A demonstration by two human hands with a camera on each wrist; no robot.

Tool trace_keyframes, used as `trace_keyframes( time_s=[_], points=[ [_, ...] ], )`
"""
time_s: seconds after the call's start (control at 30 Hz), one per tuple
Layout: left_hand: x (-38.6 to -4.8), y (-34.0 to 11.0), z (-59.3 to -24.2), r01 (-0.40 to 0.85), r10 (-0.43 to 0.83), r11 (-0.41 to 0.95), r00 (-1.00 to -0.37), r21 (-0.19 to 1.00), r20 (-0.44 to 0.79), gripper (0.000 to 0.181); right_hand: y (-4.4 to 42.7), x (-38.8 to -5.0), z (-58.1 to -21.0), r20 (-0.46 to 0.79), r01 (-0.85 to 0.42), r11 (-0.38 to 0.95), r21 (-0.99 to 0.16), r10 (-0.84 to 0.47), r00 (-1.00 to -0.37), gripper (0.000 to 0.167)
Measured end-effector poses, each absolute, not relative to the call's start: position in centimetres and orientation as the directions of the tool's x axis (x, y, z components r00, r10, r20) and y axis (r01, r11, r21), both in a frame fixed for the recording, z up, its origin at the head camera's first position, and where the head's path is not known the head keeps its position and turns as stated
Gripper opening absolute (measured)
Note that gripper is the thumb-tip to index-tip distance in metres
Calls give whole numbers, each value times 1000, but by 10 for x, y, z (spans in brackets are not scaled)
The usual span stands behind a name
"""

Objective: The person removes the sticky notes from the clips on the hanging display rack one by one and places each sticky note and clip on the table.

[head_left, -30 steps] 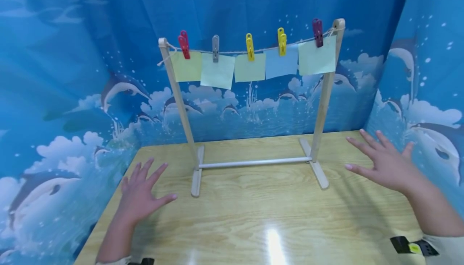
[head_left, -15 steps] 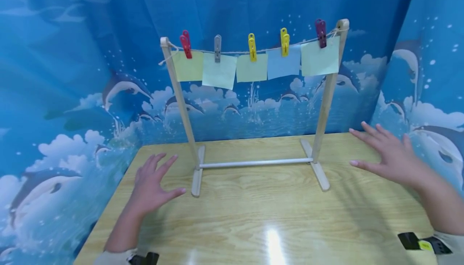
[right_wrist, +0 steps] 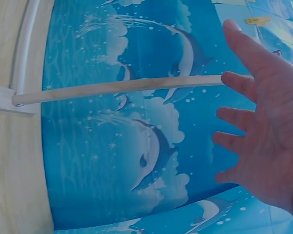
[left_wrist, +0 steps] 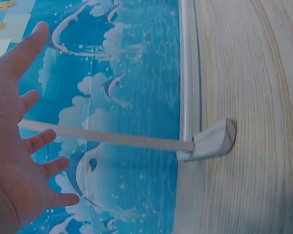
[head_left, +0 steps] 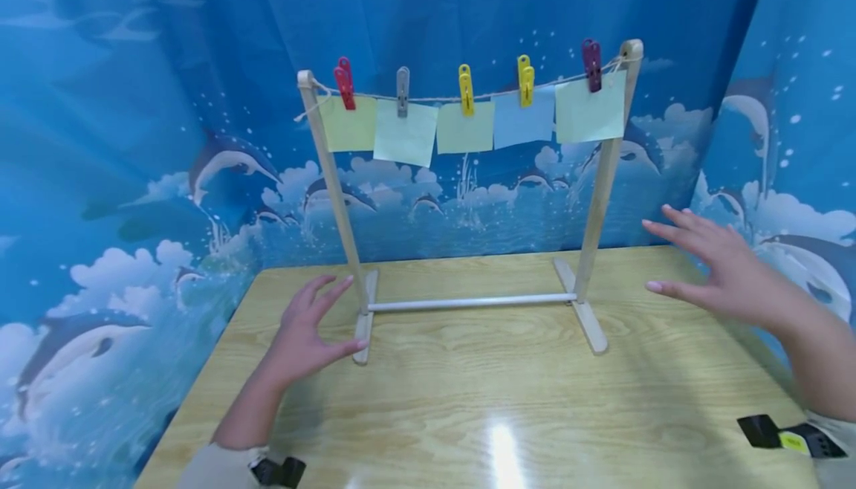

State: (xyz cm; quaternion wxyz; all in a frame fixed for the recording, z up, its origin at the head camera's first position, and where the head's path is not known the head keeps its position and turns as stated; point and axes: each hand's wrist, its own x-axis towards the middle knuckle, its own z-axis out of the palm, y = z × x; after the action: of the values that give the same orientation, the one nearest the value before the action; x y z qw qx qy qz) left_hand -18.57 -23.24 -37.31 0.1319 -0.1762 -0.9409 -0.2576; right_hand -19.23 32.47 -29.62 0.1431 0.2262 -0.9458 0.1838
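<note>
A wooden rack stands on the table, its white crossbar point(head_left: 471, 301) low between two posts. Along its string, clips pin several paper squares: a red clip point(head_left: 344, 84), a grey clip point(head_left: 403, 92), two yellow ones and a dark red clip point(head_left: 591, 65). Beside the left post point(head_left: 334, 192) my left hand point(head_left: 304, 337) is held with fingers spread, holding nothing; its thumb overlaps the left foot in the head view, contact unclear. My right hand point(head_left: 725, 270) hovers right of the right post point(head_left: 598, 206), fingers extended and holding nothing. Both palms show in the wrist views, left point(left_wrist: 14, 151) and right point(right_wrist: 273, 126).
The wood-grain table point(head_left: 468, 400) extends in front of the rack. A blue curtain point(head_left: 428, 214) with dolphins hangs behind it and along both sides. Dark bands circle both wrists, the right one point(head_left: 792, 441) with a yellow-green patch.
My left hand has moved right and slightly up, closer to the rack's left foot. My right hand has risen a little. The rack, clips and papers keep their arrangement.
</note>
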Motion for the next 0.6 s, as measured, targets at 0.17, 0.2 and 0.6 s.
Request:
trace_keyframes(
  time_s=[0.17, 0.2, 0.6],
  points=[
    [-188, -223, -370, 400, 258, 747, -911, 532, 323, 93, 322, -192, -283, 358, -494, 810, -316, -381, -853, 87],
    [-188, -221, -369, 405, 261, 736, -909, 543, 324, 93, 321, -192, -281, 351, -490, 808, -326, -378, -857, 87],
    [-199, -197, -351, 471, 296, 655, -879, 590, 373, 89, 309, -198, -244, 381, -502, 804, -320, -376, -845, 81]
  ],
)
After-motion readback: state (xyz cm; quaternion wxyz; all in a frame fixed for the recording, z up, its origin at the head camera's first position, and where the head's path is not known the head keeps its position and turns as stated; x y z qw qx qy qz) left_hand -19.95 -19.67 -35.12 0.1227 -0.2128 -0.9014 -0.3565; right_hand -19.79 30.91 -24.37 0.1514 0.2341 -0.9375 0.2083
